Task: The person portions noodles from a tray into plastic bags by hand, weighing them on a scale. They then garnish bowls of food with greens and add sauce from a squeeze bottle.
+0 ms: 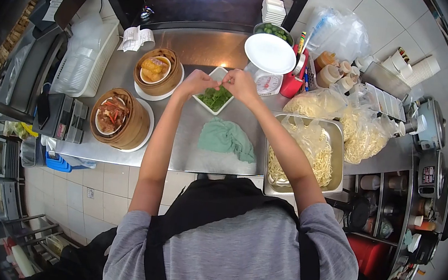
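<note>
My left hand [197, 84] and my right hand [243, 86] meet above a white rectangular dish [218, 74]. Both are closed in a pinch, fingertips almost touching. Anything between the fingertips is too small to make out against the leafy greens [213, 100], which lie in the front part of the dish just below. A crumpled green cloth [226, 138] lies on the steel counter [185, 160] nearer to me. Behind my right hand a white oval plate [270, 53] rests on a small scale [268, 83].
Two bamboo steamers with food, one reddish [111, 114] and one golden [154, 70], stand on white plates at left. A metal tray of noodles [336, 175] and bagged noodles [365, 137] are at right. Behind are a bowl of green limes [274, 30] and sauce bottles [329, 75].
</note>
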Available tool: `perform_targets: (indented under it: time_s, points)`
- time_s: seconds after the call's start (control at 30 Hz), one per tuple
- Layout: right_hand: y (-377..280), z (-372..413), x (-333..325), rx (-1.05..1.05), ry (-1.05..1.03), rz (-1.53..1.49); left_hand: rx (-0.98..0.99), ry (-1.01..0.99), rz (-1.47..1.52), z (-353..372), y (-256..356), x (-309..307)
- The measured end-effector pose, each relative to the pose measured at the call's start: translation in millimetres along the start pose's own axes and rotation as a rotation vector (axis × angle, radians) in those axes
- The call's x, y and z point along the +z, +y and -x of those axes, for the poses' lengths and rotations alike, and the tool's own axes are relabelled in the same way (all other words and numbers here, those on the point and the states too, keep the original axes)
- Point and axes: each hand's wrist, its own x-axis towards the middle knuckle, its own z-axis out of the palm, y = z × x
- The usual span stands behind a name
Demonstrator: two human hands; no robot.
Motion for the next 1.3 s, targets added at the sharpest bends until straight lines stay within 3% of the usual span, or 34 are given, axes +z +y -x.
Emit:
perform_targets:
  time_s: [0.1, 0.2, 0.3, 0.4, 0.6, 0.8, 0.9, 1.2, 1.3]
  points:
    - [1.5, -0.2, -0.8, -0.027, 0.003, -0.008, 0.104, -0.023, 0.025, -8.3, -13.4, -1.6]
    - [7.1, -0.4, -6.5, -0.048, 0.029, -0.052, 0.123, 0.119, -0.253, -12.2, -14.5, -6.4]
    - [3.1, 9.4, -23.6, -0.02, 0.081, -0.108, 0.329, 0.599, -0.624, 19.1, 16.2, 5.9]
    - [12.7, 20.4, -28.4, -0.014, 0.086, -0.105, 0.226, 0.468, -1.054, 34.4, 1.8, 13.9]
    - [22.7, 44.5, -27.4, -0.016, 0.066, -0.169, 0.404, 0.498, -0.613, 66.2, -27.7, 8.1]
    - [17.8, 57.0, -25.8, 0.0, 0.101, -0.246, 0.454, 0.571, -0.251, 83.0, -20.5, 11.4]
    - [15.3, 60.8, -26.2, 0.013, 0.104, -0.27, 0.441, 0.607, -0.248, 88.6, -21.0, 12.9]
    - [22.2, 68.2, -17.0, -0.019, 0.061, -0.277, 0.397, 0.534, -0.638, 92.0, -33.9, 21.2]
    - [20.3, 62.4, -18.1, -0.023, 0.055, -0.266, 0.395, 0.509, -0.616, 89.0, -27.9, 13.2]
